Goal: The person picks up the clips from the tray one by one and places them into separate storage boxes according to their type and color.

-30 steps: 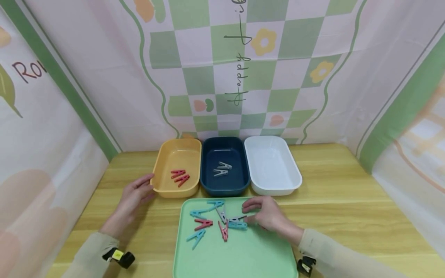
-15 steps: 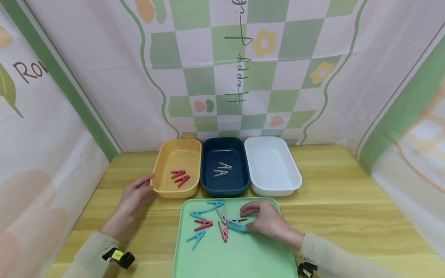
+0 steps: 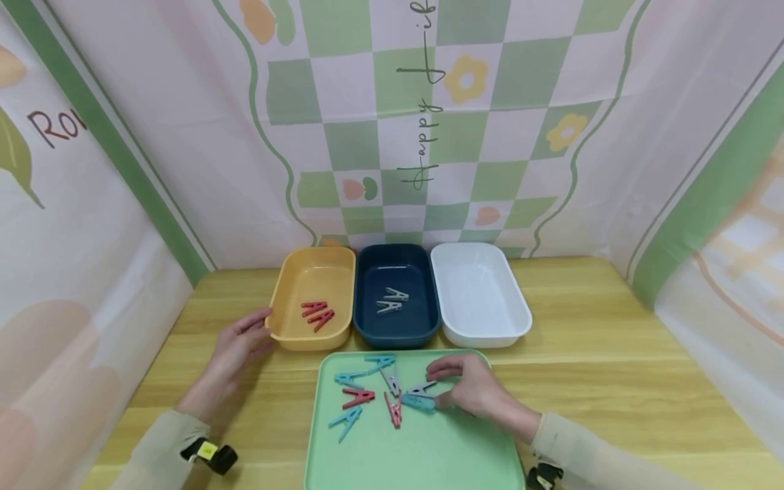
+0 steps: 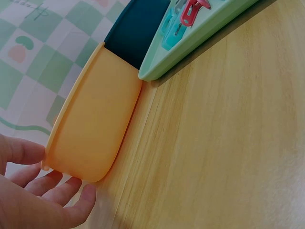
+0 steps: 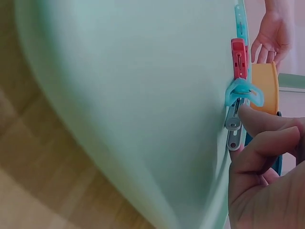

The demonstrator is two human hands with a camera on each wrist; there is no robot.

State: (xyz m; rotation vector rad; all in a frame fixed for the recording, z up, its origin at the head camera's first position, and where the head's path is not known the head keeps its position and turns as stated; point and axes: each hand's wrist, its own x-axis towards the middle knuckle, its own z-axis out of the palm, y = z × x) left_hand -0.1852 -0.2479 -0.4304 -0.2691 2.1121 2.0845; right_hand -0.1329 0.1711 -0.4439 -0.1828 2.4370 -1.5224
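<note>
The counter (image 3: 588, 327) is made of yellow-brown wood, its grain runs across, and its far corners are rounded. Behind it there is a pale cloth (image 3: 202, 136), printed with green squares (image 3: 352, 146). On it the word "Happy" (image 3: 422, 139) is written sideways, and near this word are a yellow flower (image 3: 467, 79) and a pink heart (image 3: 488, 216). The left side shows a broad green stripe (image 3: 110, 146) and a leaf (image 3: 15, 153); the right side shows orange checks (image 3: 756, 224).
</note>
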